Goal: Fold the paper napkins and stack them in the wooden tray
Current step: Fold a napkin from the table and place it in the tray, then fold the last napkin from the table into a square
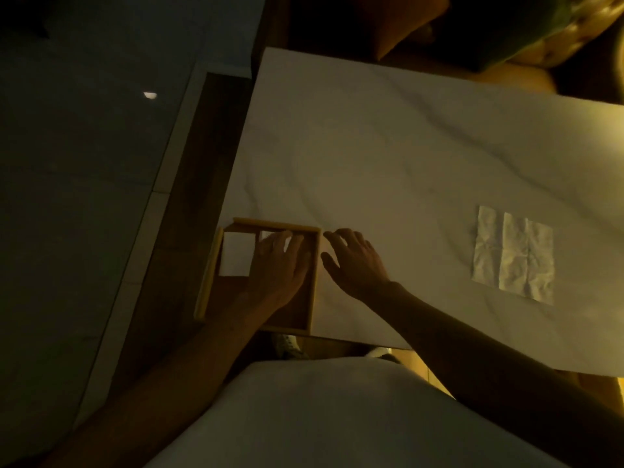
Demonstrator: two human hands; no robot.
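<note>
The wooden tray (312,282) sits at the table's near left corner, partly over the edge. A white folded napkin (236,253) lies inside it at the far left. My left hand (280,265) rests flat inside the tray with fingers spread, and a second white napkin (266,235) shows just under its fingertips. Just right of the tray's right wall, my right hand (354,261) hovers over the table, fingers apart and holding nothing. A crumpled, unfolded napkin (513,253) lies flat on the table to the far right.
The white marbled table (388,146) stretches away to the right. Dark floor lies to the left of it. A cushioned seat (506,38) stands beyond the far edge. My white clothing (320,417) fills the bottom of the view.
</note>
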